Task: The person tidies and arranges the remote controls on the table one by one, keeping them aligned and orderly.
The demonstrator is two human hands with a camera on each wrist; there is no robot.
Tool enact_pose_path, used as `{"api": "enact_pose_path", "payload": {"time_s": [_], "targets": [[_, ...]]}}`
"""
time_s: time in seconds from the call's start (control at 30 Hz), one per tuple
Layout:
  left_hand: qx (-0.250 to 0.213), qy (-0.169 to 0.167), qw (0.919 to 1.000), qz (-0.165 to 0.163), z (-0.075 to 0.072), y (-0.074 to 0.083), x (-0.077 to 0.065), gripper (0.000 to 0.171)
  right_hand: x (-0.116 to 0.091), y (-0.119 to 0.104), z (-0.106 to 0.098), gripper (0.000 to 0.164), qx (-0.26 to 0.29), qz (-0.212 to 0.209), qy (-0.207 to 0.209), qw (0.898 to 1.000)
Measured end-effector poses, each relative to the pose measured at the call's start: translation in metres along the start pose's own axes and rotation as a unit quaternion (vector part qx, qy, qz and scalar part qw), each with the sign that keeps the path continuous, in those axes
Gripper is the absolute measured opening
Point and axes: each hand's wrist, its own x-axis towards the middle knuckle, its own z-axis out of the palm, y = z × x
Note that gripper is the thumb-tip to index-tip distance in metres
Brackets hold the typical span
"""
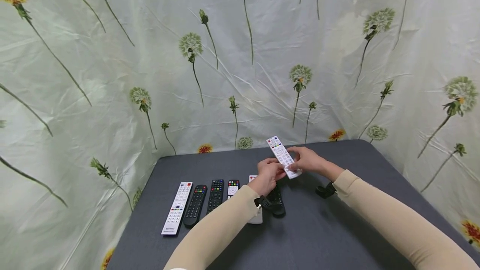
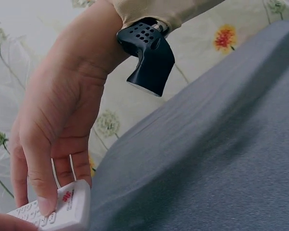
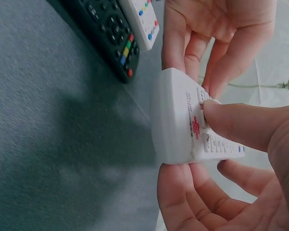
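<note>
Raised above the dark table, a white remote control [image 1: 282, 156] tilts with its button side up and its far end to the upper left. My right hand [image 1: 309, 159] grips its near right side, thumb on the lower buttons and fingers at the edge, as the right wrist view shows. My left hand [image 1: 267, 175] holds its left edge near the same end; its fingertips are partly hidden. Beneath my left wrist lie a black remote [image 1: 276, 204] and a white remote [image 1: 256, 220], both partly covered.
On the dark table [image 1: 311, 232], left of my arms, a long white remote [image 1: 177, 209] and black remotes [image 1: 196, 205], [image 1: 215, 195] lie in a row. Another black-and-white remote [image 1: 233, 187] is partly hidden by my left sleeve. A flowered curtain [image 1: 225, 74] hangs behind.
</note>
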Motion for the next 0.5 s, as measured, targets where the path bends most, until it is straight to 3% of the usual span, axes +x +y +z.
{"api": "enact_pose_path", "payload": {"time_s": [0.2, 0.5], "targets": [[0.03, 0.001, 0.9995, -0.002, -0.004, -0.002, -0.011, 0.024, -0.015, 0.002, 0.009, 0.085, 0.025, -0.001, -0.002, 1.0], [0.059, -0.031, 0.9977, 0.009, -0.006, -0.009, -0.032, 0.049, -0.034, 0.001, 0.021, 0.086, 0.016, 0.0, 0.011, 1.0]]}}
